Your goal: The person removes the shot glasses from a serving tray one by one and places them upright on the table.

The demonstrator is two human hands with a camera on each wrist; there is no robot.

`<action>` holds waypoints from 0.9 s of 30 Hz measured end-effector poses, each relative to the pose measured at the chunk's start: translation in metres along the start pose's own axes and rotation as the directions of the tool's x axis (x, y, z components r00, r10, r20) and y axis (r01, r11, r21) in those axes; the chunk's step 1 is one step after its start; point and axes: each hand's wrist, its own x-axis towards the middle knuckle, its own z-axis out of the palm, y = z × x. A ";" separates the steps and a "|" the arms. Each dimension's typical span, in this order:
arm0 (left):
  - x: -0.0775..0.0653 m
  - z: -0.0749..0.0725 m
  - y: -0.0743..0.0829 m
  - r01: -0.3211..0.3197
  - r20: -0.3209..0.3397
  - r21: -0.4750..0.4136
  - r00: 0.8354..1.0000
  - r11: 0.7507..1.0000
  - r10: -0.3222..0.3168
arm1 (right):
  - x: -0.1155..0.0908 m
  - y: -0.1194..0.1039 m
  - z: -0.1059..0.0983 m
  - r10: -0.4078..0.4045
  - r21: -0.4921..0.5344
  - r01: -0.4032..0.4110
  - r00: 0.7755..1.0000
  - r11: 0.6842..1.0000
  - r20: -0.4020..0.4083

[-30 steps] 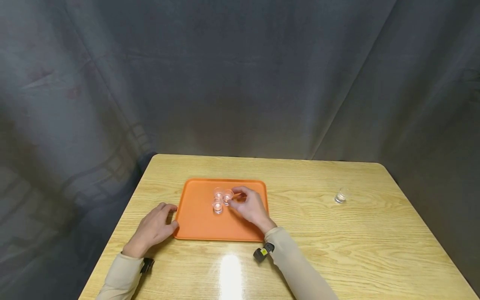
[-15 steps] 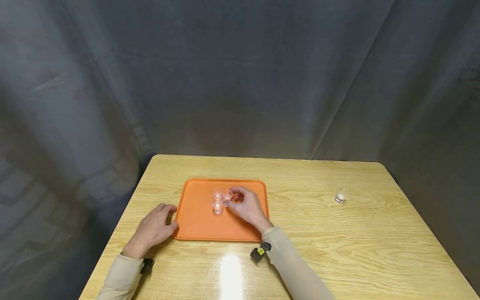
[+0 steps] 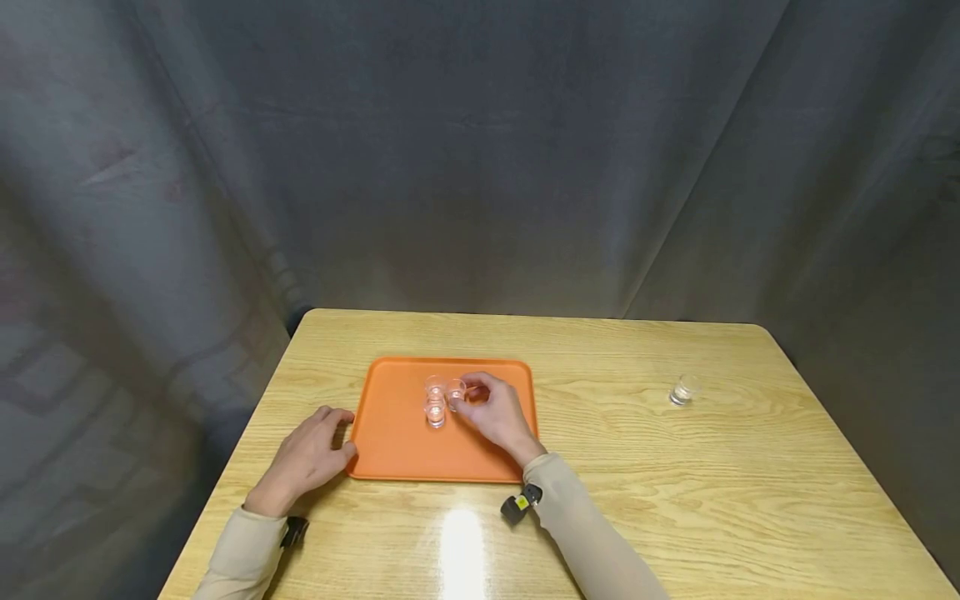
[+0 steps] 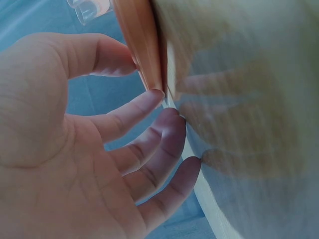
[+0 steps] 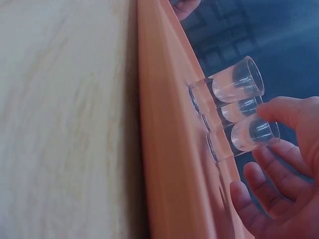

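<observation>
Three clear shot glasses stand close together on an orange tray (image 3: 397,454). My right hand (image 3: 498,419) has thumb and index finger at the rim of the rightmost shot glass (image 5: 249,137), pinching it. Beside it are the front shot glass (image 3: 436,414) and the back shot glass (image 3: 435,388); all their bases seem to rest on the tray in the right wrist view. At the tray's left edge, my left hand (image 3: 307,454) touches the rim with thumb and index finger, its fingers loosely bent. The other fingertips rest on the table in the left wrist view.
Another shot glass (image 3: 682,390) stands alone on the right part of the wooden table (image 3: 712,475). A dark curtain (image 3: 480,167) hangs behind the table's far edge. Light glares on the tabletop near the front.
My right hand has shifted slightly left with the rightmost shot glass, which stays close beside the other two. My left hand has not moved.
</observation>
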 end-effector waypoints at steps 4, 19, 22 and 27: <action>0.000 0.000 0.000 -0.002 -0.001 -0.001 1.000 1.000 0.002 | 0.000 0.001 0.000 0.007 -0.003 -0.007 1.000 1.000 -0.012; 0.000 0.000 -0.002 -0.005 0.001 0.000 1.000 1.000 0.005 | -0.004 0.001 -0.006 0.045 0.026 -0.043 0.997 0.999 -0.056; 0.000 0.000 -0.001 -0.005 0.002 0.000 1.000 1.000 0.005 | -0.004 0.001 -0.009 0.036 0.029 -0.034 0.997 0.999 -0.067; 0.000 -0.001 -0.001 -0.002 0.006 -0.003 1.000 1.000 0.002 | -0.005 0.002 -0.013 0.048 0.043 -0.045 0.996 0.998 -0.079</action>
